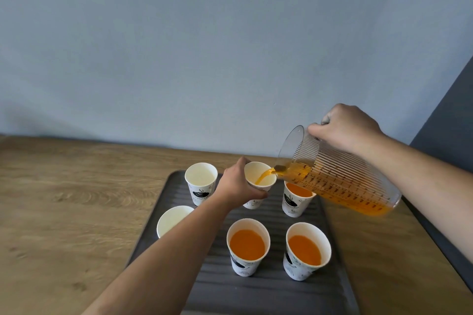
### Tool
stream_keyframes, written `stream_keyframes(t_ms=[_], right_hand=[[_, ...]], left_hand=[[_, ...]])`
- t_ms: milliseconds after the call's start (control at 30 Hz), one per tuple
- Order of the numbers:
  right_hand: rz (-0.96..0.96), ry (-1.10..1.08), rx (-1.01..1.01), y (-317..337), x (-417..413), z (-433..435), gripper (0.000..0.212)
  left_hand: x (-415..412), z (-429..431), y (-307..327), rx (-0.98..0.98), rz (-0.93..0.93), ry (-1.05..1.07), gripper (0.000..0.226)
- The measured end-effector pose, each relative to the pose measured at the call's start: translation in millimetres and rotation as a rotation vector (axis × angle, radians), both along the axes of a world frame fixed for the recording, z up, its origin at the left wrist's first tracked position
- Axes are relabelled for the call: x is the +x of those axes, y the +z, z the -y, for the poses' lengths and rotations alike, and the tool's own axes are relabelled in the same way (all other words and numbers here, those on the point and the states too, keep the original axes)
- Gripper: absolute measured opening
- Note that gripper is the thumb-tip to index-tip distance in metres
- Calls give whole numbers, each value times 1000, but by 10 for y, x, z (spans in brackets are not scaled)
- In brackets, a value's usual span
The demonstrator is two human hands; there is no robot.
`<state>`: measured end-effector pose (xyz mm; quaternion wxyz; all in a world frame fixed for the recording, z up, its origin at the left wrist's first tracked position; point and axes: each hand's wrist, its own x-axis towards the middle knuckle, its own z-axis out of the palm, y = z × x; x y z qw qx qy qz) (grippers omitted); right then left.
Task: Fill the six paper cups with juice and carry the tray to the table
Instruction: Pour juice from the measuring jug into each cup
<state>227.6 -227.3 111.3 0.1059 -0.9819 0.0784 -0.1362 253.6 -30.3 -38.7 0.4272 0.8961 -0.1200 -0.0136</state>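
Note:
Six white paper cups stand on a dark grey ribbed tray [268, 296]. My right hand [345, 128] grips the handle of a clear ribbed measuring jug [340, 181], tilted left, and orange juice streams from its spout into the back middle cup [263, 178]. My left hand [238, 186] is wrapped around that cup. The back right cup [297, 198], the front middle cup [247, 245] and the front right cup [305, 250] hold juice. The back left cup [201, 181] and the front left cup [171, 220] are empty; my forearm partly hides the front left one.
The tray lies on a wooden counter [64, 212] against a pale blue wall [204, 46]. A dark panel [450, 130] runs along the right edge of the counter, close behind the jug.

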Motion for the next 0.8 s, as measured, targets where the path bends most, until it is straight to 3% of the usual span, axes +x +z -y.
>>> stream_keyframes(t_ms=[800], right_hand=[[-10, 20, -55, 6, 3, -54, 41]], left_hand=[[1, -23, -62, -15, -32, 16, 82]])
